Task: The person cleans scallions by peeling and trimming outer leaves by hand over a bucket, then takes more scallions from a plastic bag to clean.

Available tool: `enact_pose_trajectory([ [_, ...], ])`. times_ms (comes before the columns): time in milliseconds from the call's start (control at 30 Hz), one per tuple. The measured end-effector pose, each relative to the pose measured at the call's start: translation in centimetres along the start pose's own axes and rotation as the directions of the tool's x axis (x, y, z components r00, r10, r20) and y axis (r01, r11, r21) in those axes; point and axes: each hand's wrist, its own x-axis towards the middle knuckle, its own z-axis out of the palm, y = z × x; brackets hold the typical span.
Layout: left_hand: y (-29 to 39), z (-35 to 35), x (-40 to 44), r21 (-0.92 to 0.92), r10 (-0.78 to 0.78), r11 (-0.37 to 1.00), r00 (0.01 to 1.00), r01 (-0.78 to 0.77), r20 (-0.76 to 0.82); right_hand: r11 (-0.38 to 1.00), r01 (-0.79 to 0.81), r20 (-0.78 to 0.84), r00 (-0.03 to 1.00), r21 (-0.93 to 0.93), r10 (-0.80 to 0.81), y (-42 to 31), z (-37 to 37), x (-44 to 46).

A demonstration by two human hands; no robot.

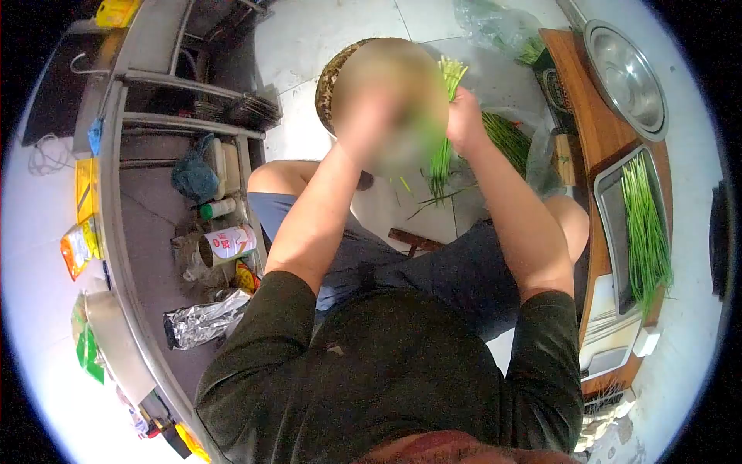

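Note:
My right hand [468, 124] is closed around a bunch of chives [440, 166], long thin green stalks with pale ends up and leafy tips hanging toward the floor. My left hand [369, 116] reaches in beside it, but a round blurred patch covers its fingers, so what it touches is hidden. Behind the blur, a round dark-patterned container [328, 81] shows only its left rim. More green stalks [506, 143] lie in clear plastic just right of my right hand.
On the right, a wooden board [576, 85] bears a metal basin [627, 77] and a tray [604, 209] of chives. A metal shelf [127, 232] with a can [232, 243] and foil roll [205, 319] stands left. Loose green bits lie on the tiled floor [294, 116].

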Motion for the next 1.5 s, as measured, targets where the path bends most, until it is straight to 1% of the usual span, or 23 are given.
enact_pose_trajectory([
  [100,1.5,0.6,-0.8,-0.031,-0.238,0.971,0.967,0.236,-0.089,0.958,-0.006,-0.146,0.989,-0.285,-0.038,-1.2,-0.6,0.2],
  [133,0.7,-0.6,-0.3,-0.068,-0.243,0.968,0.969,0.240,-0.044,0.926,-0.016,-0.186,0.981,-0.376,-0.059,-1.8,-0.7,0.3],
  [167,-0.8,-2.7,0.6,-0.106,-0.247,0.964,0.969,0.245,0.000,0.916,-0.001,-0.213,0.973,-0.400,-0.092,-2.3,-0.8,0.2],
  [233,-0.5,-4.3,1.3,-0.107,-0.255,0.963,0.966,0.248,-0.051,0.893,0.028,-0.260,0.952,-0.449,-0.161,-4.0,-0.5,-0.3],
  [333,0.9,-5.5,1.7,0.003,-0.246,0.965,0.912,0.261,-0.329,0.954,0.139,-0.297,0.930,-0.265,-0.218,-3.6,-0.6,0.3],
  [433,0.8,-4.5,1.7,-0.026,-0.131,0.991,0.934,0.130,-0.331,0.887,0.050,-0.129,0.984,-0.459,-0.123,-3.8,-0.9,0.3],
  [467,0.4,-4.5,1.7,-0.042,-0.161,0.987,0.942,0.156,-0.295,0.913,0.041,-0.068,0.995,-0.407,-0.075,-3.4,-0.7,0.2],
  [533,0.7,-2.9,1.4,-0.033,-0.197,0.980,0.941,0.196,-0.277,0.955,0.009,0.064,0.998,-0.297,0.011,-1.8,0.4,0.1],
  [600,0.9,-1.4,1.2,-0.005,-0.214,0.976,0.946,0.220,-0.244,0.954,0.007,0.113,0.993,-0.300,0.028,-1.1,1.2,-0.2],
  [633,0.2,-1.2,1.3,0.026,-0.174,0.983,0.961,0.184,-0.213,0.953,0.006,0.136,0.990,-0.303,0.037,-0.8,1.3,-0.4],
  [667,-0.9,-1.4,1.6,0.057,-0.132,0.988,0.974,0.145,-0.182,0.950,-0.019,0.117,0.991,-0.311,0.058,-0.5,1.3,-0.3],
  [767,-1.8,-1.3,2.1,0.059,-0.114,0.990,0.971,0.129,-0.208,0.983,0.053,0.112,0.993,-0.176,-0.033,1.0,0.8,0.6],
  [833,0.3,-0.2,1.9,-0.192,-0.275,0.955,0.919,0.226,-0.282,0.987,0.057,0.094,0.995,-0.152,-0.043,0.6,0.6,0.5],
  [900,-0.1,-0.9,1.8,-0.184,-0.256,0.959,0.939,0.217,-0.230,0.986,0.048,0.091,0.995,-0.158,-0.034,0.1,0.5,0.3],
  [967,0.1,-1.0,1.6,-0.091,-0.282,0.959,0.939,0.269,-0.196,0.980,0.027,0.101,0.995,-0.196,-0.007,-0.2,0.4,0.3],
  [1033,-1.8,-1.9,1.8,0.033,-0.134,0.990,0.982,0.140,-0.130,0.985,0.024,0.109,0.994,-0.169,-0.005,-0.4,0.6,0.1],
  [1100,-2.7,-2.3,2.0,0.119,-0.088,0.988,0.991,0.100,-0.103,0.987,0.045,0.123,0.992,-0.156,-0.026,-0.5,0.7,0.2],
  [1167,-0.4,-0.6,1.5,0.173,-0.148,0.970,0.981,0.169,-0.127,0.985,0.084,0.137,0.989,-0.153,-0.063,-0.2,0.7,0.3],
  [1267,-1.3,-0.5,1.8,0.250,-0.047,0.965,0.988,0.084,-0.148,0.985,0.069,0.119,0.992,-0.161,-0.050,-0.9,1.0,-0.3],
  [1367,-1.1,-1.2,1.9,0.119,-0.173,0.973,0.966,0.198,-0.191,0.964,0.003,0.122,0.992,-0.265,0.031,0.7,0.2,0.7],
  [1467,-2.4,-3.7,3.3,0.094,-0.188,0.969,0.927,0.229,-0.325,0.941,-0.015,0.147,0.987,-0.337,0.068,0.6,-0.1,0.7],
  [1500,-2.5,-4.5,3.4,0.436,0.071,0.899,0.968,0.042,-0.240,0.942,-0.029,0.149,0.985,-0.334,0.083,0.2,0.0,0.5],
])
